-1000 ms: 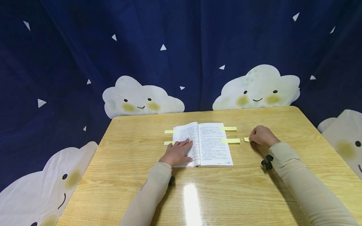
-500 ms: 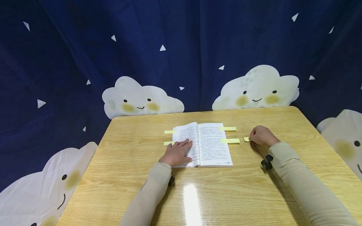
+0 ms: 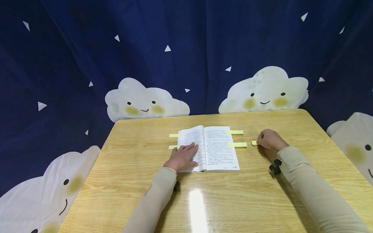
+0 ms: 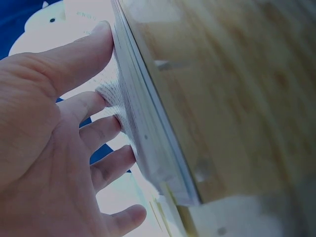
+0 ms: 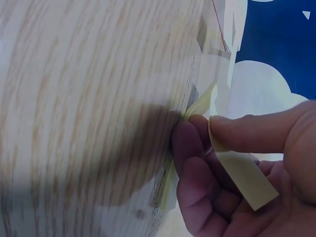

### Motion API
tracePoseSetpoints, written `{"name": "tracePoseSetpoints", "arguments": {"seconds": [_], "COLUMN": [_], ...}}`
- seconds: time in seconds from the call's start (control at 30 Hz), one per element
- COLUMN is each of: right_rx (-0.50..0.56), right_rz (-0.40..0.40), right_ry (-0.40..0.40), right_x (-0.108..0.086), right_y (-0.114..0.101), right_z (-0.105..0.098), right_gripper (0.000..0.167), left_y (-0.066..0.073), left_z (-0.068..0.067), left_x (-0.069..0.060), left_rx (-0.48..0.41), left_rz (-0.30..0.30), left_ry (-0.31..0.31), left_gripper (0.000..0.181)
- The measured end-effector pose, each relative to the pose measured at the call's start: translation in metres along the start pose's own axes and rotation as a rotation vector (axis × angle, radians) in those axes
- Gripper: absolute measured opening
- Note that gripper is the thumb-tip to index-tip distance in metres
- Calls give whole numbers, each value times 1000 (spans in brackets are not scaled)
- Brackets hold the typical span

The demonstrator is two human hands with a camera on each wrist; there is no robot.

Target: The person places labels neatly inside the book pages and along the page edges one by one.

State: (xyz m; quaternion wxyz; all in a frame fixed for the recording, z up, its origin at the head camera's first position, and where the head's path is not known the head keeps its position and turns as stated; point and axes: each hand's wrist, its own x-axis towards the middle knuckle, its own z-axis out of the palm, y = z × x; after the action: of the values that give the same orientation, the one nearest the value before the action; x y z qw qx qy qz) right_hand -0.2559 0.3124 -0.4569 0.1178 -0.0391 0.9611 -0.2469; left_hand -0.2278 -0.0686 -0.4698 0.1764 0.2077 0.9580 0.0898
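Note:
An open book lies on the wooden table, with yellow sticky strips jutting from its left and right edges. My left hand rests on the left page, its fingers spread. In the left wrist view, the thumb and fingertips touch the page. Right of the book, my right hand is low over the table. Its thumb and finger pinch a yellow sticky strip, whose end bends toward the palm in the right wrist view. More yellow paper lies under the fingers, partly hidden.
The wooden table reaches back to a dark blue curtain with clouds and white triangles. A bright light reflection shows on the table in front of the book. Dark wrist-worn devices sit at the sleeves.

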Motion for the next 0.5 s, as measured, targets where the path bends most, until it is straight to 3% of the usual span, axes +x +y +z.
{"name": "tracePoseSetpoints", "arguments": {"seconds": [0.5], "right_rx": [-2], "right_rz": [11], "right_ry": [-4], "right_x": [4], "right_y": [5], "right_z": [3], "right_gripper": [25], "left_y": [-2], "left_z": [2], "left_x": [1], "left_rx": [28], "left_rz": [11], "left_ry": [8], "left_gripper": [75]}}
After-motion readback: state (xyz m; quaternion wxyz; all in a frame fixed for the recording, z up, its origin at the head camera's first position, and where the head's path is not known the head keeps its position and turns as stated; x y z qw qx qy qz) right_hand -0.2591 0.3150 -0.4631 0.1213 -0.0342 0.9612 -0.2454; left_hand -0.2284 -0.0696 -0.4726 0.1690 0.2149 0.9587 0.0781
